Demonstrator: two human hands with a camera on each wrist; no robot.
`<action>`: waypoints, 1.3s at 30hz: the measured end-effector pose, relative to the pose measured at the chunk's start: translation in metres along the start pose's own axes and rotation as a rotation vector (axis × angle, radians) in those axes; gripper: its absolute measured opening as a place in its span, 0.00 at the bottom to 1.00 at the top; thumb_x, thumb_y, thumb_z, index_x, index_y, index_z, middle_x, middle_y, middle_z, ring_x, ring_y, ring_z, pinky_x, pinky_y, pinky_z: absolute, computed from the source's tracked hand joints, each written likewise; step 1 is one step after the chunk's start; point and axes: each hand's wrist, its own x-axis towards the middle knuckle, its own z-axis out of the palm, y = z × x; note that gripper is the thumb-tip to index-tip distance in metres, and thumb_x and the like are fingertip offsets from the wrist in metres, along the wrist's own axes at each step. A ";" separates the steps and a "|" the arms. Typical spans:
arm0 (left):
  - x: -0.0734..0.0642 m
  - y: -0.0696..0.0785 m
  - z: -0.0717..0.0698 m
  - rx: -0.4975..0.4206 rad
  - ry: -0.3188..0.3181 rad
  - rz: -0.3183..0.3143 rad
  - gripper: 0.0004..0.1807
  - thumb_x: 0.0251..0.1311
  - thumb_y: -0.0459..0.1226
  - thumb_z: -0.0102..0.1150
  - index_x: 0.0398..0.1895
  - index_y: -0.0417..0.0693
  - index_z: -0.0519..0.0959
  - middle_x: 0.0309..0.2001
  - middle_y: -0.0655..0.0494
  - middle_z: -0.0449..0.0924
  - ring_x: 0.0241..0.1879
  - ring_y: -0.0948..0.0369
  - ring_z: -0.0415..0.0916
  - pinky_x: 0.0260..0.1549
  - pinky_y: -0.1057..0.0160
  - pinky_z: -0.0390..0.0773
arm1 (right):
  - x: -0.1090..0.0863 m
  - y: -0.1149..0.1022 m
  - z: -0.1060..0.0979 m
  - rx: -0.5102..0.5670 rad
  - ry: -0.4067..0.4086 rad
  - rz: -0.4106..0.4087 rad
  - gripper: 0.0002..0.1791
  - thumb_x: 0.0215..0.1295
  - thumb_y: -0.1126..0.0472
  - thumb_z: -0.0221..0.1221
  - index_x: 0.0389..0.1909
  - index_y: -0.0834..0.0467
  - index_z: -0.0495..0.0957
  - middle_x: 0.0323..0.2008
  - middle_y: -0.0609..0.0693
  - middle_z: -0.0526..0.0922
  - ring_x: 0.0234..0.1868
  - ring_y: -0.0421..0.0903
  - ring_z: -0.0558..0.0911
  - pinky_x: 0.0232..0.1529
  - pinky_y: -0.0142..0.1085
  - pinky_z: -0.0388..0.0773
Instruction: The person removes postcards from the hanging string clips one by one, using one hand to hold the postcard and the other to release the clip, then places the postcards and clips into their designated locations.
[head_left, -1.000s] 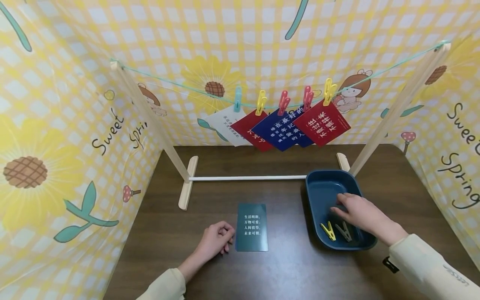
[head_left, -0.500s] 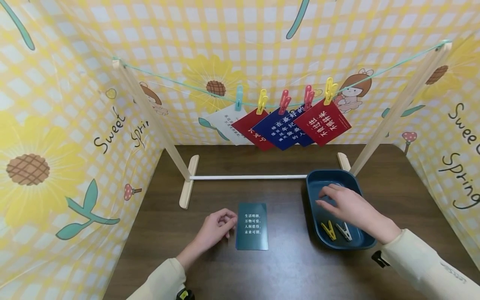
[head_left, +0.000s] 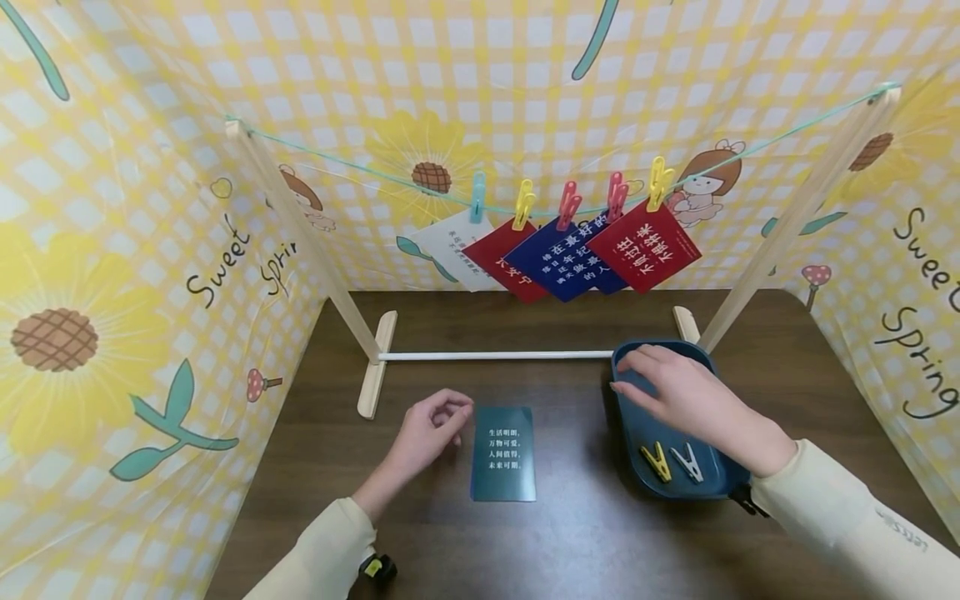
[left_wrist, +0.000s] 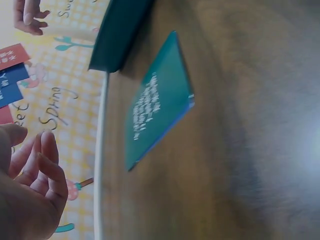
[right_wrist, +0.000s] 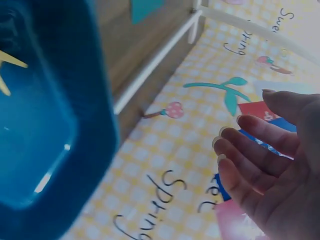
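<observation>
My left hand (head_left: 427, 433) hovers just left of a dark green card (head_left: 503, 454) with white writing, its fingers loosely curled and holding nothing. A blue edge shows under the card in the left wrist view. Over the blue plastic tub (head_left: 622, 417) is my right hand (head_left: 686, 392), with relaxed fingers and nothing in them. A yellow clothespin (head_left: 656, 462) and a pale grey clothespin (head_left: 687, 462) lie in the tub, below that hand. Ahead, a red card (head_left: 645, 247) hangs from the green string (head_left: 352, 166) by a yellow clothespin (head_left: 660, 183).
Two wooden posts (head_left: 303, 242) hold the string, joined below by a white rod (head_left: 495, 356). Also clipped to it are a white card (head_left: 453, 250), another red card (head_left: 495, 258) and overlapping blue cards (head_left: 555, 258). Yellow checked cloth (head_left: 525, 50) surrounds the brown table (head_left: 570, 533).
Both hands have moved forward, away from my body. The right has also shifted left across the tub; the left has risen from beside the card. Cards and clothespins stay in place.
</observation>
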 end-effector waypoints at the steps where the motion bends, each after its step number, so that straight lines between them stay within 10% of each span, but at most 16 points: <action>1: 0.003 0.002 -0.001 -0.004 0.012 0.014 0.08 0.70 0.33 0.65 0.47 0.38 0.85 0.34 0.43 0.85 0.22 0.47 0.81 0.19 0.70 0.71 | 0.004 -0.001 -0.002 -0.004 0.012 -0.016 0.13 0.66 0.57 0.72 0.46 0.58 0.84 0.43 0.54 0.87 0.42 0.49 0.86 0.42 0.45 0.87; 16: 0.037 0.044 -0.015 -0.152 0.166 0.074 0.09 0.71 0.29 0.62 0.49 0.31 0.83 0.40 0.37 0.85 0.26 0.47 0.82 0.21 0.70 0.68 | 0.052 -0.022 -0.037 -0.053 0.105 -0.163 0.14 0.62 0.59 0.74 0.47 0.57 0.84 0.43 0.52 0.87 0.44 0.49 0.86 0.41 0.45 0.87; 24: 0.062 0.017 -0.022 -0.220 0.234 0.064 0.11 0.72 0.34 0.64 0.52 0.38 0.84 0.34 0.61 0.84 0.24 0.54 0.80 0.18 0.68 0.72 | 0.088 -0.045 -0.057 -0.081 0.127 -0.269 0.15 0.62 0.56 0.75 0.45 0.57 0.85 0.42 0.52 0.87 0.42 0.49 0.86 0.42 0.44 0.87; 39: 0.085 0.019 -0.031 -0.332 0.295 0.141 0.15 0.72 0.33 0.64 0.54 0.30 0.81 0.41 0.55 0.88 0.22 0.66 0.79 0.19 0.72 0.73 | 0.136 -0.081 -0.091 -0.089 0.147 -0.349 0.16 0.64 0.55 0.73 0.47 0.57 0.83 0.46 0.54 0.87 0.47 0.50 0.86 0.48 0.48 0.86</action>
